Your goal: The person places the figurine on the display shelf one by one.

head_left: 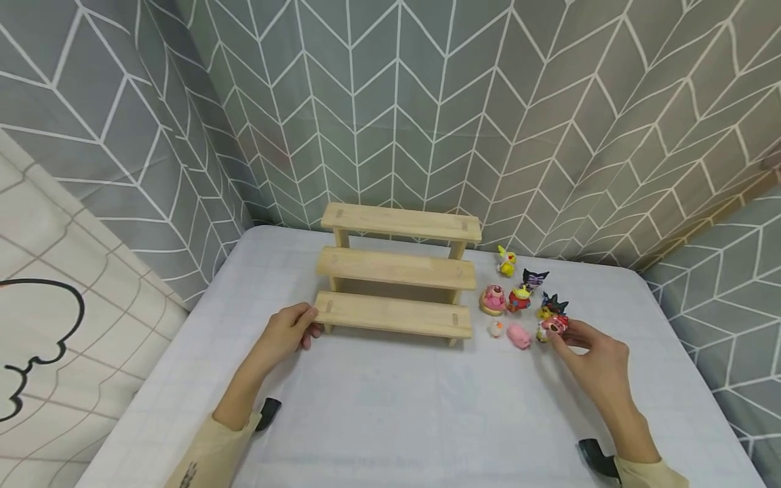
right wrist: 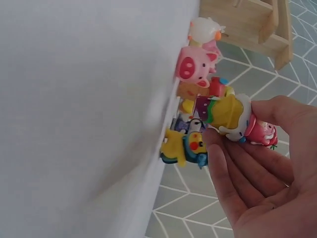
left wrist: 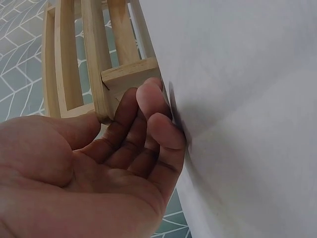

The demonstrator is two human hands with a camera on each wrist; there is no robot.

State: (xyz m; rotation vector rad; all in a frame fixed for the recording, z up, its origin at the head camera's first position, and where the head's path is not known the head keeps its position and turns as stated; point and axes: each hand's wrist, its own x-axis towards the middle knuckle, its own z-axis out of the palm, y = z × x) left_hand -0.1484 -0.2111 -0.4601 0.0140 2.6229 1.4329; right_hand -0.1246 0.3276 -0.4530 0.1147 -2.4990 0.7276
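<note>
A three-tier wooden shelf stands upright on the white table. At the left end of its lowest board, my left hand pinches the board between thumb and fingers. On the right, my right hand pinches a red, white and yellow figurine by its body; the right wrist view shows this figurine tilted between thumb and fingertips. Beside it are a yellow and blue figurine and a pink pig.
Left of the held figurine are a small white figurine, a pink round-based one and a red and green one. Behind stand a yellow figurine and a purple-black one. A patterned curtain hangs behind the table.
</note>
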